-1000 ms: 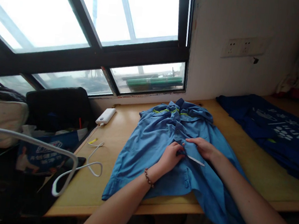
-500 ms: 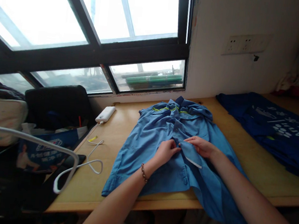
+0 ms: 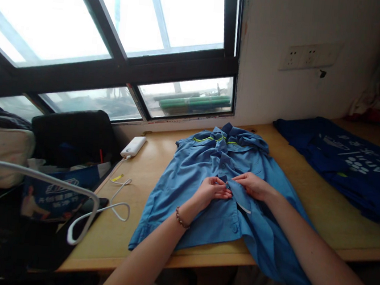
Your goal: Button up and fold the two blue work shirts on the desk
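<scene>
A light blue button-up shirt with yellow-green piping lies front up, its lower right part hanging over the table's front edge. At the middle of its front, my left hand is closed on the cloth beside a small button, the other fingers straighter and laid against the fabric. Close by on the right, my right hand pinches the edge of the shirt's front flap, which is turned so that a white strip shows. Another button sits lower on the front. The left fingertips are partly hidden.
A dark blue garment with white print lies on the wooden table at right. To the left are a white power bank, a white cable and a blue printed bag. A window stands behind.
My left fingers have straightened from a tighter curl, and the button now shows beside them. My right hand keeps its pinch on the flap, whose white strip has shifted slightly left.
</scene>
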`<state>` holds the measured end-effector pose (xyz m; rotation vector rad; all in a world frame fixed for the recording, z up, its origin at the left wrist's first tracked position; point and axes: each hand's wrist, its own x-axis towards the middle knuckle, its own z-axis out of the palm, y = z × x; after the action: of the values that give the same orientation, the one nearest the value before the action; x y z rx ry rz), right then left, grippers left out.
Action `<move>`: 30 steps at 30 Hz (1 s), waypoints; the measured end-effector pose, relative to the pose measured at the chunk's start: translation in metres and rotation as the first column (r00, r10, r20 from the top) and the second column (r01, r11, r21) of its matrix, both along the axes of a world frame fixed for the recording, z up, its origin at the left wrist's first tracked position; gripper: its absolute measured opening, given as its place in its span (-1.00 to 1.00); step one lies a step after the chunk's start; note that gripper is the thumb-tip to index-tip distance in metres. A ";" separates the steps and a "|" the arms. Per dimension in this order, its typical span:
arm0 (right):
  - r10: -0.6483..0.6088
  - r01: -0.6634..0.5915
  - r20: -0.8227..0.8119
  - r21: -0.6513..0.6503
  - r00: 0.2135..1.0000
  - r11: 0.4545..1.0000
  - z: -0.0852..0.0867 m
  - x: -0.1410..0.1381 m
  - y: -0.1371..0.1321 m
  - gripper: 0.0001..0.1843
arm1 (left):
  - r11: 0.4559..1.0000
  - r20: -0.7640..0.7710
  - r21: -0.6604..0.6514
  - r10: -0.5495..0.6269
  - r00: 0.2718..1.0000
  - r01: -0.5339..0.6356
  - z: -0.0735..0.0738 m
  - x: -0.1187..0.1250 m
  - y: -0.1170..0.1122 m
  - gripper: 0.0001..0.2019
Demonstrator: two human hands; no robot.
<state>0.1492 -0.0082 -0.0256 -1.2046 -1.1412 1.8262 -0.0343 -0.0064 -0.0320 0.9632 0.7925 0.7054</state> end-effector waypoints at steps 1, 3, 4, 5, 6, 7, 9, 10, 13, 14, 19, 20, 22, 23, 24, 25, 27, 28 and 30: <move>-0.014 0.014 0.013 -0.001 1.000 1.000 0.000 0.000 0.000 -0.75 | 1.000 -0.006 0.001 0.012 1.000 -0.012 0.000 0.000 0.000 -0.77; -0.026 0.026 0.032 0.008 0.999 1.000 0.001 -0.001 -0.002 -0.74 | 0.999 -0.017 0.000 0.036 0.999 -0.036 0.002 0.001 -0.001 -0.77; -0.019 0.018 0.037 0.016 0.999 1.000 0.002 -0.001 -0.002 -0.74 | 0.999 -0.021 0.000 0.045 0.999 -0.045 0.003 0.001 -0.001 -0.76; -0.006 0.005 0.042 0.026 0.999 1.000 0.002 -0.001 -0.003 -0.73 | 0.999 -0.023 0.001 0.050 0.998 -0.050 0.004 0.001 -0.001 -0.76; 0.004 -0.006 0.054 0.038 0.999 0.999 0.003 -0.001 -0.003 -0.72 | 0.999 -0.022 0.004 0.052 0.998 -0.052 0.004 0.001 -0.001 -0.76; 0.006 -0.010 0.077 0.053 0.997 0.999 0.003 -0.002 -0.003 -0.71 | 0.999 -0.020 0.010 0.052 0.998 -0.052 0.004 0.001 -0.002 -0.76; -0.025 0.009 0.153 0.100 0.988 0.995 0.003 -0.003 -0.003 -0.69 | 0.999 -0.014 0.027 0.045 0.999 -0.045 0.003 0.001 -0.002 -0.76; -0.051 0.025 0.198 0.134 0.979 0.991 0.003 -0.005 -0.003 -0.70 | 0.998 -0.013 0.036 0.044 0.999 -0.044 0.003 0.002 -0.003 -0.76; -0.122 0.037 0.315 0.263 0.941 0.964 0.004 -0.009 -0.002 -0.77 | 0.997 -0.035 0.060 0.052 0.998 -0.050 0.001 0.003 -0.004 -0.78; -0.134 0.023 0.344 0.309 0.930 0.951 0.004 -0.011 -0.002 -0.80 | 0.996 -0.049 0.062 0.063 0.997 -0.060 0.001 0.004 -0.005 -0.79; -0.137 -0.070 0.418 0.444 0.898 0.893 0.003 -0.017 -0.003 -0.84 | 0.993 -0.082 0.060 0.107 0.991 -0.102 0.000 0.008 -0.008 -0.75; -0.130 -0.085 0.428 0.449 0.894 0.890 0.002 -0.018 -0.003 -0.85 | 0.991 -0.092 0.068 0.125 0.988 -0.119 0.000 0.009 -0.009 -0.74; -0.118 -0.106 0.447 0.444 0.887 0.890 0.000 -0.019 -0.004 -0.87 | 0.981 -0.117 0.087 0.185 0.976 -0.175 -0.002 0.011 -0.009 -0.74; -0.111 -0.113 0.453 0.440 0.885 0.891 -0.001 -0.020 -0.004 -0.87 | 0.974 -0.124 0.091 0.220 0.968 -0.209 -0.003 0.011 -0.009 -0.74; -0.104 -0.121 0.455 0.439 0.884 0.890 -0.002 -0.020 -0.004 -0.87 | 0.967 -0.125 0.091 0.250 0.960 -0.240 -0.004 0.012 -0.009 -0.74; -0.099 -0.127 0.453 0.443 0.886 0.887 -0.003 -0.021 -0.004 -0.87 | 0.960 -0.124 0.087 0.275 0.953 -0.266 -0.004 0.013 -0.010 -0.74; -0.087 -0.144 0.445 0.461 0.891 0.876 -0.003 -0.021 -0.004 -0.86 | 0.949 -0.110 0.076 0.311 0.944 -0.304 -0.004 0.013 -0.010 -0.75; -0.079 -0.153 0.440 0.469 0.895 0.870 -0.003 -0.021 -0.004 -0.86 | 0.945 -0.101 0.071 0.325 0.940 -0.319 -0.004 0.014 -0.010 -0.75; -0.060 -0.168 0.430 0.472 0.901 0.865 -0.003 -0.021 -0.004 -0.85 | 0.936 -0.087 0.058 0.351 0.932 -0.347 -0.002 0.013 -0.011 -0.76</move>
<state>0.1278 -0.0118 -0.0289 -1.2910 -1.7846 1.1918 -0.0208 -0.0175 -0.0340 0.9076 1.0527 0.9929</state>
